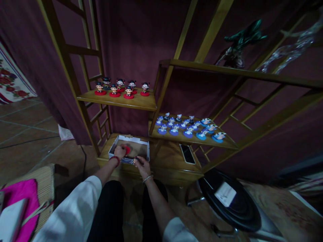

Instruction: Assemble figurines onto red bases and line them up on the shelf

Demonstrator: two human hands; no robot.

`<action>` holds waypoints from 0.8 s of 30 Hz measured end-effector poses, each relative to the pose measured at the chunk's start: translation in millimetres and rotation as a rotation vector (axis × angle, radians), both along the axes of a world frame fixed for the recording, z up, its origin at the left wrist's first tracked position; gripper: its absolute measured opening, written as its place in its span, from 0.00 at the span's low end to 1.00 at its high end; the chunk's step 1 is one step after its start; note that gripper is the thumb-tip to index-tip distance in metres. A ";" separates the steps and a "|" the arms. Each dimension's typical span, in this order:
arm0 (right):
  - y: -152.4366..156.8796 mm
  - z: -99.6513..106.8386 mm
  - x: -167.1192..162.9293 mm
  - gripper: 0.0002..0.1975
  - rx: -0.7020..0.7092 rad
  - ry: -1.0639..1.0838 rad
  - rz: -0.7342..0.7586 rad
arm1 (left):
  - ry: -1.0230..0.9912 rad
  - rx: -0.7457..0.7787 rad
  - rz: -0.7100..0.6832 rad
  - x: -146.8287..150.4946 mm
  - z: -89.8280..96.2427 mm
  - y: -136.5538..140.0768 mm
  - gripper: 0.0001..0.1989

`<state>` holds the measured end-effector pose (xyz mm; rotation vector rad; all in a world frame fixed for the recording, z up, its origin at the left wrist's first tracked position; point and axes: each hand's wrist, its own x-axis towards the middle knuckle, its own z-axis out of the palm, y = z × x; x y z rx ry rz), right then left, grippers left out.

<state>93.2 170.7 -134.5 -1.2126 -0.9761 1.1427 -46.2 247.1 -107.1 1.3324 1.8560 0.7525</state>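
Observation:
Over the open cardboard box on the lowest shelf, my left hand reaches in with its fingers closed on a round red base. Near the box's front right edge, my right hand pinches a small figurine with a dark top. Its details are too small to make out. On the shelf above the box stand several black-haired figurines, most on red round bases.
Several purple and blue figurines crowd the right middle shelf. A phone lies below them. A dark green statue stands higher up. A black stool is at right; a woven seat with pink cloth is at left.

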 end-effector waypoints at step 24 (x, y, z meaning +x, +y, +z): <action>-58.9 6.3 -8.2 0.14 -0.064 0.067 0.055 | -0.876 -0.108 0.226 12.7 -15.2 -120.9 0.04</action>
